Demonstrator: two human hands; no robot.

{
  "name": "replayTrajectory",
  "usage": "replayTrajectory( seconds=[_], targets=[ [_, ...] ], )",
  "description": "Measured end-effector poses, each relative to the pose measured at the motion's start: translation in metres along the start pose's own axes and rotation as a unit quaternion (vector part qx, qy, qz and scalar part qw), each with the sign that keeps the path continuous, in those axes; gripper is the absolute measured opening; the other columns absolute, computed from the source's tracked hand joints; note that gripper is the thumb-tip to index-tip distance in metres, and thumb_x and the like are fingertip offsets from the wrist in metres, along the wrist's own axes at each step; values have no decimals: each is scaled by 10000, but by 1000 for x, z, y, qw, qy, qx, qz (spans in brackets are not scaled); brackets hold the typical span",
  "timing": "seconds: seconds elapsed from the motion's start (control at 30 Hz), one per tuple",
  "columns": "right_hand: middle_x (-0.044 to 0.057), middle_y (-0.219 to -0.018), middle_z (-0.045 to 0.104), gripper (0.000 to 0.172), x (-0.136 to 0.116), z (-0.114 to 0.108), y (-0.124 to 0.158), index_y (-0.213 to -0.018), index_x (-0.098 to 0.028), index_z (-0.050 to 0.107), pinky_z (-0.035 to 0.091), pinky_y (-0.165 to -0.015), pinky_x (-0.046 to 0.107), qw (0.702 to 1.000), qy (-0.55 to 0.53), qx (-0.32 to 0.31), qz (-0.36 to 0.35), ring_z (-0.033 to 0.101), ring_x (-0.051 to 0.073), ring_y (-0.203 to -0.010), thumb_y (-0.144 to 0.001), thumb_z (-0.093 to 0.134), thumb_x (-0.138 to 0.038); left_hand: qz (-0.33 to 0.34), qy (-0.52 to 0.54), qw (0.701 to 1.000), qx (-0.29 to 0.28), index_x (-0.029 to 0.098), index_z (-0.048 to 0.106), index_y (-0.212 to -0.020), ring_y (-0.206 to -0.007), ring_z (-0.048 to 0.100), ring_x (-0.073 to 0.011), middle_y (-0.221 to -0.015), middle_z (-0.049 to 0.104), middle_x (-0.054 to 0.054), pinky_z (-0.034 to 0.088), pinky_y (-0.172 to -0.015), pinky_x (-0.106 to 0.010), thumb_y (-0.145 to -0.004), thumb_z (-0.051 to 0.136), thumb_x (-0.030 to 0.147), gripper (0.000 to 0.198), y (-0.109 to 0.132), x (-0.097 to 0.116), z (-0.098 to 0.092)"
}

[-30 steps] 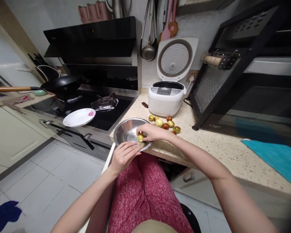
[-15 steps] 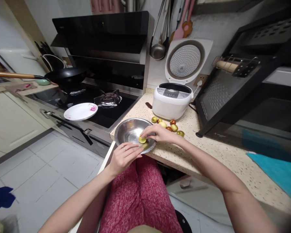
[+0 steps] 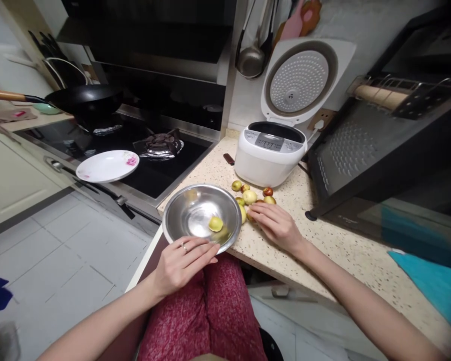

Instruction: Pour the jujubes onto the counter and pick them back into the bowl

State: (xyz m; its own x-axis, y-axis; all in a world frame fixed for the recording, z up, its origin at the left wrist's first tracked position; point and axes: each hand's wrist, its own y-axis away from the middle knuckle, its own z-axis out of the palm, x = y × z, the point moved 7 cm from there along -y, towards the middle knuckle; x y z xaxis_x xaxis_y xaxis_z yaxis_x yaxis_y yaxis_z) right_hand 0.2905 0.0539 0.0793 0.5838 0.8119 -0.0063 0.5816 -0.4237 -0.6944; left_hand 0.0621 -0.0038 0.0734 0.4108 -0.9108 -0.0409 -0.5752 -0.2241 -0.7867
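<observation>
A steel bowl (image 3: 180, 213) sits at the front edge of the speckled counter (image 3: 334, 250), with one yellow-green fruit (image 3: 215, 223) lying inside it. My left hand (image 3: 182, 263) rests against the bowl's near rim, fingers curled along it and a ring on one finger. My right hand (image 3: 276, 223) lies palm down on the counter just right of the bowl, fingers stretched toward a small pile of green and red fruits (image 3: 250, 196). Its fingertips touch the nearest fruit of the pile.
A white rice cooker (image 3: 270, 153) with its lid up stands behind the fruits. Left of the counter is a black hob with a white plate (image 3: 105, 166) and a black wok (image 3: 84, 99). A dark oven rack (image 3: 379, 145) stands at right, and a teal cloth (image 3: 436, 281) beyond it.
My right hand let go of the yellow-green fruit, which now lies in the bowl, and moved right to the pile on the counter. The view tilted down and drew closer.
</observation>
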Motion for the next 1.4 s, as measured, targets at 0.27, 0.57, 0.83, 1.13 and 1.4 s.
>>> replayTrajectory(
  seconds=[0.27,0.57,0.83,1.13,1.4],
  targets=[
    [153,-1270,716,360,-3,13,12,-1317,-79,634,591,-957,447,987,121,-89,-49,670,267,-1209,-970,549,-40,-37,44,998,-27,97,708,-1184,-1246,648,-216,-1157,768,-100,449,-1114,-407,-1048,444,106,298,7,0,-6],
    [145,-1365,660,383,12,17,15,-1359,-87,604,578,-999,417,963,164,-207,-52,641,246,-1249,-996,491,-37,-100,107,988,-49,163,705,-1236,-1294,605,-171,-1210,756,-36,328,-1187,-369,-1076,377,125,367,18,-8,0],
    [175,-1281,705,343,14,18,12,-1301,-80,641,583,-946,429,969,152,-188,-48,670,269,-1176,-990,501,-48,-118,138,983,-42,165,713,-1219,-1283,607,-155,-1192,764,-22,301,-1208,-354,-1079,363,122,380,18,-10,-1],
    [108,-1297,677,601,-20,3,-22,-1499,-274,481,605,-953,459,999,-36,-4,21,642,267,-1202,-938,634,-123,-99,119,987,-33,162,703,-1220,-1181,662,-141,-1185,764,-30,333,-1205,-361,-1078,371,126,362,19,-7,3],
    [134,-1274,648,311,-30,31,-67,-1289,-179,647,574,-973,426,947,-251,-201,8,616,220,-1196,-996,557,-122,-84,118,989,-10,118,710,-1153,-1082,701,-145,-1120,780,-54,479,-1061,-339,-1061,417,113,307,8,-8,-6]
  ],
)
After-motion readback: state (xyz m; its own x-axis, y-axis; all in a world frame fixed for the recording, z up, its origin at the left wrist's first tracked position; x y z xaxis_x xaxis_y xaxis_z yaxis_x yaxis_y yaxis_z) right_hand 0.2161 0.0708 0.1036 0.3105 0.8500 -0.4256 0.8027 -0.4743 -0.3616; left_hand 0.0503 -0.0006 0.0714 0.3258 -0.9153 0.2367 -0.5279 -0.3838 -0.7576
